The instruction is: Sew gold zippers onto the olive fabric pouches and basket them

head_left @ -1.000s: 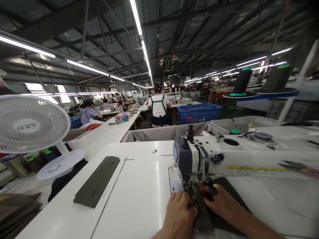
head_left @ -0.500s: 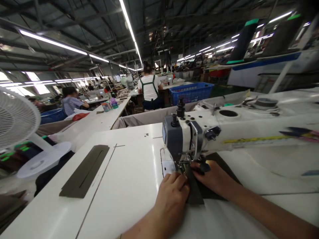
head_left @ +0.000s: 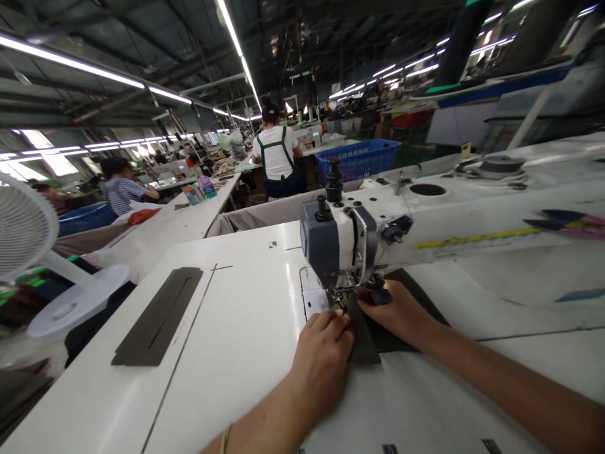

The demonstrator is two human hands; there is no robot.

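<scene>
A dark olive fabric piece (head_left: 365, 347) lies under the head of a white and grey sewing machine (head_left: 326, 236). My left hand (head_left: 324, 350) is on its left edge, fingers curled and closed on the cloth just in front of the needle area. My right hand (head_left: 399, 309) grips the cloth on the other side, thumb and fingers together close to the presser foot. A knob on the machine partly covers those fingertips. Some gold-coloured detail, too small to make out, shows between the hands. More dark cloth (head_left: 416, 293) extends behind my right hand.
On the white table (head_left: 236, 328) at left lies a flat olive panel (head_left: 158, 318) with a long slit. A white fan (head_left: 78, 302) stands beyond it. Scissors (head_left: 567, 222) rest on the machine arm. Past the table are a blue basket (head_left: 359, 157) and a seated co-worker (head_left: 276, 154).
The view has tilted down slightly, so everything sits higher and a bit left. The olive fabric has slid slightly toward the needle. Both hands keep their hold on it.
</scene>
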